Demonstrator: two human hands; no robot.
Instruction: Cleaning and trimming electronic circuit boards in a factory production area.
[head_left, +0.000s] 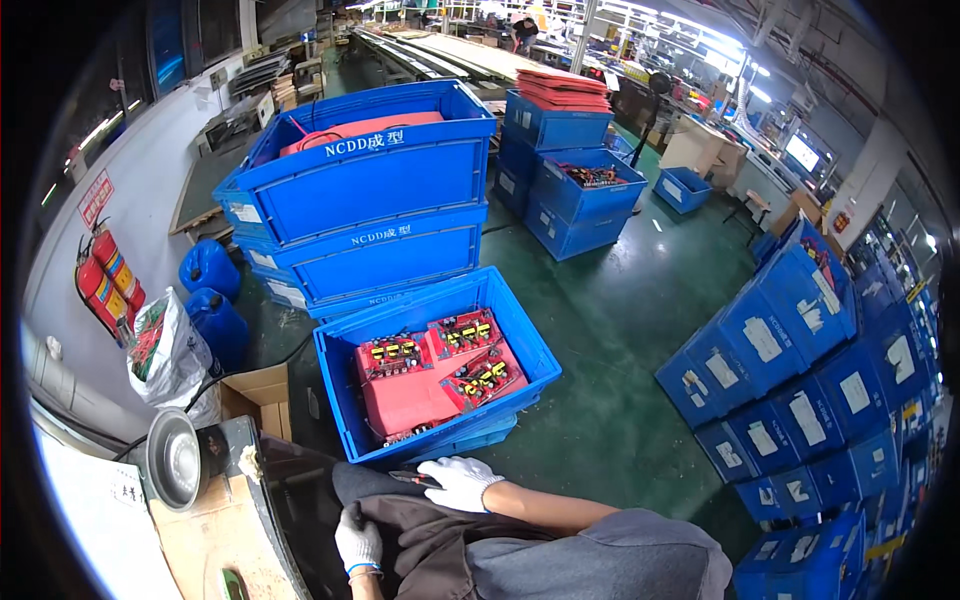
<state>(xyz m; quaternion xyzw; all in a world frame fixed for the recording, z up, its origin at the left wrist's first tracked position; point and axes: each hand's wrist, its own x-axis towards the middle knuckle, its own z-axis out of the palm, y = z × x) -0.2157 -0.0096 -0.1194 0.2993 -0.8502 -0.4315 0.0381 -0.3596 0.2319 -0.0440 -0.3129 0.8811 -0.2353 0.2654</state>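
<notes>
My right hand [462,484], in a white glove, is closed around small pliers [414,478] with dark and red parts. It rests over my lap, just in front of the blue crate [450,385]. In that crate, red circuit boards [465,332] with yellow and black components lie on pink sheets [400,405]. My left hand [358,542], also gloved, is low beside my dark apron [425,535]. Its fingers point forward with dark tips and look fairly straight; nothing shows in them. The bench edge is just left of it.
Stacked blue crates [370,190] stand ahead, with more crates [790,400] along the right. A metal bowl [175,460] sits on the left bench, near an open cardboard box [262,398]. A white sack [165,350], blue jugs [215,310] and fire extinguishers [105,280] are by the wall.
</notes>
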